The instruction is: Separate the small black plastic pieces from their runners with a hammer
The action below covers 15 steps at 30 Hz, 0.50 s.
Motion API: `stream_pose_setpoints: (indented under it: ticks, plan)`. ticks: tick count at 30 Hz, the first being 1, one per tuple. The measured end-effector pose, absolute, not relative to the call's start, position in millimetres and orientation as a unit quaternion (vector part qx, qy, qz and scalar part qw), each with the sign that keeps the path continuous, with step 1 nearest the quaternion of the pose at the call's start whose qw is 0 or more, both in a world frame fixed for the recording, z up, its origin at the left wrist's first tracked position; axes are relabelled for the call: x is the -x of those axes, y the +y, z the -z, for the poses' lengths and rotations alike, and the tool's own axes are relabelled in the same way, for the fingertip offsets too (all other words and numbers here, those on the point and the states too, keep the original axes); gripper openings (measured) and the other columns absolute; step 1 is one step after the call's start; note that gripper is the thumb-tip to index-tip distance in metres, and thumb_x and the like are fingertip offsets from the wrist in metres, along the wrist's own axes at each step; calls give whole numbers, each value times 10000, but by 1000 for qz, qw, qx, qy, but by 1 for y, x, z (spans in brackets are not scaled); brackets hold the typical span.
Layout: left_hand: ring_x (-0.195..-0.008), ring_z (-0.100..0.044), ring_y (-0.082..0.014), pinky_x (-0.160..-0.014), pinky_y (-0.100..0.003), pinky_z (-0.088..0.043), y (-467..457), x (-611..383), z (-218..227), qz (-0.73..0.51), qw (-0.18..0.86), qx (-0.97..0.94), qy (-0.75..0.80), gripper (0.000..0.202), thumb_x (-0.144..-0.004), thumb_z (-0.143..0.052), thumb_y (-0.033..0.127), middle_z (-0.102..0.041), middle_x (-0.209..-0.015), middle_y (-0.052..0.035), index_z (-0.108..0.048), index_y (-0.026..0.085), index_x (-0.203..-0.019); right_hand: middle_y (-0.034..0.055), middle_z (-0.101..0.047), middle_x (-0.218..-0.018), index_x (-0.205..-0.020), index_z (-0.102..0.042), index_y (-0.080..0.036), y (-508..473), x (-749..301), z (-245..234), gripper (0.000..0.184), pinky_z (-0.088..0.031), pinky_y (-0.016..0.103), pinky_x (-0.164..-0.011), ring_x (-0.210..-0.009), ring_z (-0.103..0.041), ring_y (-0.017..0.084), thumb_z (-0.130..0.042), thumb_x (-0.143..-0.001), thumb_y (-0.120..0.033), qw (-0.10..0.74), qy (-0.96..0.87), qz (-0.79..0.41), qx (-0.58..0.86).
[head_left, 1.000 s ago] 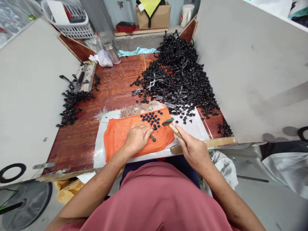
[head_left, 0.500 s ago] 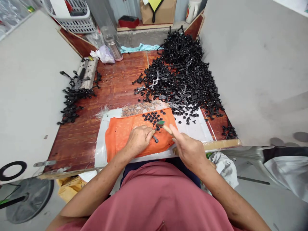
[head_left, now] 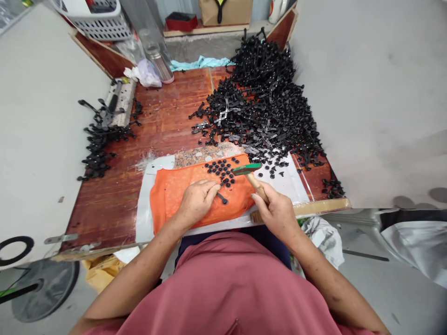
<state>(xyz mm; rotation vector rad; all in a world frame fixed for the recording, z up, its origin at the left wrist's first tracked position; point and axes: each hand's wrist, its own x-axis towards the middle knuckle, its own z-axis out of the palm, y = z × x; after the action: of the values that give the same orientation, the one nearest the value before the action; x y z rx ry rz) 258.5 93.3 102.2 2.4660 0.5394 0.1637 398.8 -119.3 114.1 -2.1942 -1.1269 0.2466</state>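
My right hand [head_left: 277,207] is wrapped round the wooden handle of a hammer [head_left: 257,186], whose green head is raised over the right part of an orange cloth [head_left: 174,190]. On that cloth my left hand [head_left: 199,200] is closed, thumb and finger pinching a small black jointed plastic part [head_left: 222,198]. One round end of the part sticks out below the fingers; the rest is partly hidden by them. Several small round black caps [head_left: 220,167] lie grouped on the cloth just beyond the fingertips.
A big heap of black jointed parts [head_left: 265,102] covers the back right of the brown tabletop [head_left: 164,121]. A smaller pile [head_left: 99,144] lies at the left, beside a stone strip [head_left: 124,102]. A steel flask [head_left: 162,67] and a basket [head_left: 101,25] stand at the back left.
The hammer has lifted and swung up to the right, away from the left fingers. My left hand still pinches the black part in nearly the same spot. The view has shifted slightly.
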Motion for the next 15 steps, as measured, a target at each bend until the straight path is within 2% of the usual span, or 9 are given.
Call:
stream_pose_setpoints:
  ticks: [2, 4, 7, 9, 12, 15]
  plan:
    - [-697, -558, -169, -689, -297, -390, 93, -255, -105, -61, 311, -924, 213, 386, -1025, -403, 347, -555, -694, -14, -475, 213, -671, 27, -760, -814, -1094, -711, -206, -107, -399, -117, 234, -436, 264, -631, -666, -683, 179, -525, -1010, -321, 298, -426, -104, 848]
    - [-696, -559, -169, -684, -298, -385, 93, -248, -108, -55, 309, -922, 227, 388, -1023, -399, 357, -560, -690, -14, -476, 214, -670, 20, -749, -777, -994, -707, -219, -89, -398, -119, 225, -411, 268, -624, -658, -673, 179, -520, -1013, -344, 245, -440, -110, 857]
    - [-706, -574, -172, -695, -299, -395, 93, -228, -111, -42, 303, -920, 244, 380, -1019, -410, 361, -597, -710, -18, -528, 212, -690, 32, -778, -868, -1060, -698, -245, -61, -393, -121, 256, -406, 276, -630, -729, -703, 195, -472, -1039, -363, 145, -478, -111, 859]
    - [-694, -572, -167, -690, -295, -404, 94, -212, -113, -39, 307, -918, 246, 382, -1021, -412, 362, -602, -706, -15, -548, 211, -696, 52, -786, -925, -1076, -693, -241, -49, -389, -122, 263, -409, 284, -633, -761, -717, 207, -444, -1043, -322, 91, -502, -110, 853]
    - [-656, -545, -158, -661, -287, -403, 94, -192, -114, -39, 316, -913, 255, 412, -1027, -400, 376, -571, -669, -5, -529, 211, -673, 83, -783, -943, -1060, -689, -221, -41, -383, -123, 287, -424, 294, -641, -772, -725, 224, -409, -1044, -278, 62, -515, -113, 848]
    - [-658, -543, -161, -657, -288, -404, 96, -183, -115, -41, 331, -904, 268, 428, -1032, -388, 393, -573, -669, -7, -534, 210, -673, 106, -784, -951, -1086, -689, -205, -35, -377, -124, 328, -449, 297, -656, -796, -735, 242, -384, -1060, -321, 58, -510, -124, 849]
